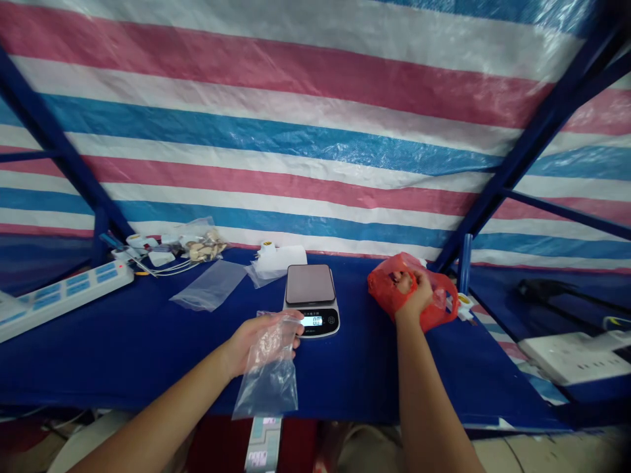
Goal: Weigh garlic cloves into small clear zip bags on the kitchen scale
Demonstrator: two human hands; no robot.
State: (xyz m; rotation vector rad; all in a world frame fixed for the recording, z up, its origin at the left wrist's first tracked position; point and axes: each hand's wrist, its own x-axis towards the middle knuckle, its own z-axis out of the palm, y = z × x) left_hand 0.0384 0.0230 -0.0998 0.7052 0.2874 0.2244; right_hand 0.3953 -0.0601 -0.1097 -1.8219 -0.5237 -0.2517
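My left hand [254, 345] is closed on a clear plastic bag [271, 387], which hangs down from the fingers over the front part of the table. Right beside those fingertips stands a small kitchen scale [309, 286]; its lit display reads 0.0 and its plate bears nothing. On the right, my right hand [417, 295] reaches into the opening of a red plastic bag [387, 289]. The bag's folds partly cover the fingers, so their grip and the bag's contents are hard to make out.
Another clear bag [211, 284] lies flat left of the scale. Behind it are a bag of light brown pieces [204, 246], cables and white plugs. A white power strip [69, 299] runs along the left. Blue frame bars [517, 151] and a striped sheet [296, 144] rise behind the blue table.
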